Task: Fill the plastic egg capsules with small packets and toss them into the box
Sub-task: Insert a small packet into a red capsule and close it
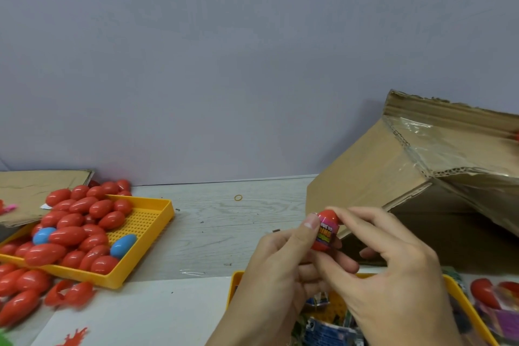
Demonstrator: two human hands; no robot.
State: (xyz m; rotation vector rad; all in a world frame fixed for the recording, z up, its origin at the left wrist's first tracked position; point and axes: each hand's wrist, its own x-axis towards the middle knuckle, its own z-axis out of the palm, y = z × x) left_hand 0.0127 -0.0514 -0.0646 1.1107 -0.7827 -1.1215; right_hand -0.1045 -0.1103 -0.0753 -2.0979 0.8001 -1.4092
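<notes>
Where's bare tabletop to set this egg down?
Bare table runs between the left yellow tray and the cardboard box, holding only a rubber band. Crowded: loose red eggs at left, near tray of packets under both hands.

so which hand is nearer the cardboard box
Right. The right hand is just in front of the cardboard box opening; the left hand sits further left. Both hold the red egg capsule.

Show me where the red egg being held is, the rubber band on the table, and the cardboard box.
red egg (327,220), head view, on its rounded top above the packet.
rubber band (238,197), head view, on the small loop's rim.
cardboard box (365,177), head view, on its plain left side wall.
</notes>
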